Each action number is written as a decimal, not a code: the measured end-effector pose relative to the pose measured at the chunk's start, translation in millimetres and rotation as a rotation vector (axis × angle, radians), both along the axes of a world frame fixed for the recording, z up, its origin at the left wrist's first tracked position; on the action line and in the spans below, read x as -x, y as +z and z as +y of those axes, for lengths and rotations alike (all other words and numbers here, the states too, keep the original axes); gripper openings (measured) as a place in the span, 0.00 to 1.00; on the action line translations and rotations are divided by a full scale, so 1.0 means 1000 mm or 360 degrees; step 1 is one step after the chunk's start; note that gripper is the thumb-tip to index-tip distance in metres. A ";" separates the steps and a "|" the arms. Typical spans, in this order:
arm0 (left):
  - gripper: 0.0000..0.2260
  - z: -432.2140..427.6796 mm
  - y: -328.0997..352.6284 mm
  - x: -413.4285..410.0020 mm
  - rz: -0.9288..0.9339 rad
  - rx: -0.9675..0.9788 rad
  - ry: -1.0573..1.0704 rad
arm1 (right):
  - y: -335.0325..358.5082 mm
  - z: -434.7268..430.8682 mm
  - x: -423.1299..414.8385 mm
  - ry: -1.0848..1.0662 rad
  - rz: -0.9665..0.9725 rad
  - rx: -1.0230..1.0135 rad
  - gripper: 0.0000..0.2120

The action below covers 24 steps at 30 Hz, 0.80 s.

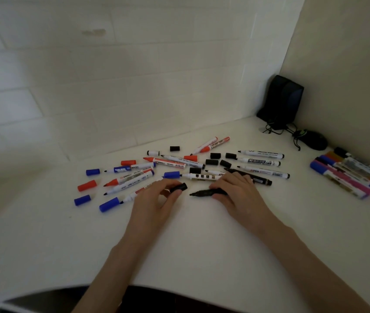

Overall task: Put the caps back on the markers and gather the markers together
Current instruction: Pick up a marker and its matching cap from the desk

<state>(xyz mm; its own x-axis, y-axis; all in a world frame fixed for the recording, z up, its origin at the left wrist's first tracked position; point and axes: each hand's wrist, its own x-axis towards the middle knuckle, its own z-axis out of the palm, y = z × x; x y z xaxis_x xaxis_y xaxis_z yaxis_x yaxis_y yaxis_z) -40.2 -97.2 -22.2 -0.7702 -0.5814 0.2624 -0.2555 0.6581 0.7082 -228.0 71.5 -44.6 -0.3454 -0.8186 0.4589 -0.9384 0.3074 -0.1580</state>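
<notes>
Black cap (179, 187) was pinched in the left hand (154, 197), mouth facing the bare tip of the black marker (202, 192) gripped by the right hand (236, 190), apparently lined up for pushing together. Beyond lay scattered uncapped markers (202, 176) and loose caps (212, 162); capped markers (346, 177) were gathered far right.

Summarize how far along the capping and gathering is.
Looks done: a capped bundle lies at the right. In hand: left hand holds a black cap, right hand an uncapped black marker, not yet joined. Left: many uncapped markers and loose caps scattered centrally.
</notes>
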 end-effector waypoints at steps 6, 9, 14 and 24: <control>0.13 0.001 0.002 0.000 0.0017 -0.0015 -0.0024 | 0.007 0.006 -0.007 -0.0027 -0.0131 0.0212 0.08; 0.12 0.002 0.003 0.000 0.0031 -0.0009 -0.0046 | 0.013 0.005 -0.011 0.0017 -0.0131 0.0304 0.11; 0.12 0.003 0.005 0.001 -0.0018 -0.0030 -0.0070 | 0.014 0.004 -0.015 0.0055 -0.0085 0.0326 0.12; 0.10 0.002 0.003 0.002 -0.0008 0.0035 -0.0124 | 0.017 0.002 -0.024 0.0062 0.0153 0.0288 0.08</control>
